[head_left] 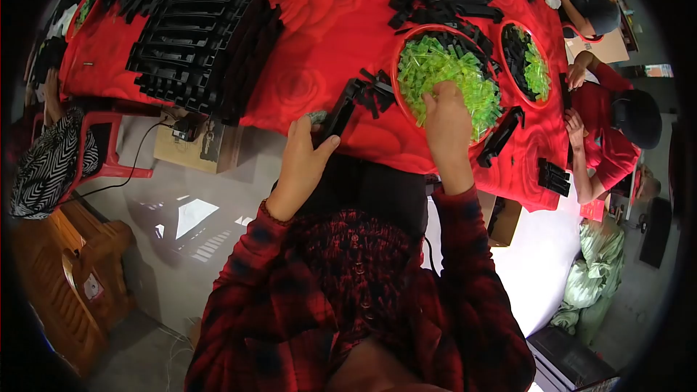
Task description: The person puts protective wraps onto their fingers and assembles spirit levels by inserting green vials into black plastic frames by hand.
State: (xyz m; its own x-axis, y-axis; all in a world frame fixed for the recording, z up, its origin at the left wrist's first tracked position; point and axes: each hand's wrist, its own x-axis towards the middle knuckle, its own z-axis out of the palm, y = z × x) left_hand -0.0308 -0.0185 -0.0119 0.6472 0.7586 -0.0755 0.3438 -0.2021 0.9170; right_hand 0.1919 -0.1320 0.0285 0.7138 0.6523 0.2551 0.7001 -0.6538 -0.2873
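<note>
My left hand (305, 160) is closed around a long black plastic piece (339, 117) at the table's near edge, tilted up to the right. A small greyish thing (316, 117) shows by its fingertips. My right hand (448, 127) reaches over a round red basket (396, 76) full of small translucent green plastic pieces (443, 65). Its fingers are pinched together among them, and whatever they hold is hidden. Small black pieces (374, 93) lie loose between my hands. Another long black piece (501, 136) rests just right of the basket.
A tall stack of long black parts (200, 47) stands on the red tablecloth (312, 65) at left. More black parts (443, 0) lie at the back. A second basket (504, 47) holds black and green pieces. Co-workers sit at right, one in a red shirt (606, 127), and at left.
</note>
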